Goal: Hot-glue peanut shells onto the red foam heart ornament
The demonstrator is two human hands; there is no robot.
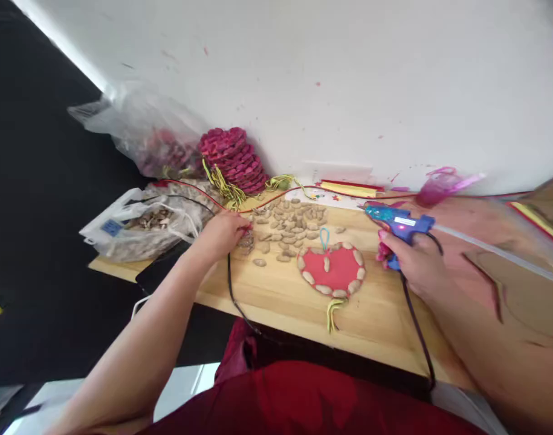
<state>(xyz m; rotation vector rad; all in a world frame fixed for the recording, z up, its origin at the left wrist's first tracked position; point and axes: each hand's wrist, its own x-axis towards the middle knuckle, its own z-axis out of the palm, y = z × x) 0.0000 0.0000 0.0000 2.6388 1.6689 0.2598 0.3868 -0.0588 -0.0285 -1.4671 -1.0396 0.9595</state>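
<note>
head cam | looks fwd+dn | nr tbl [267, 296] | wall [349, 90] bkgd

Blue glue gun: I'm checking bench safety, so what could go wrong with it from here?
The glue gun in the right hand shows a glowing light, so its nozzle may be hot and could burn the left hand if that strays close. Its dark cord runs down to the front edge of the table and might snag.
</note>
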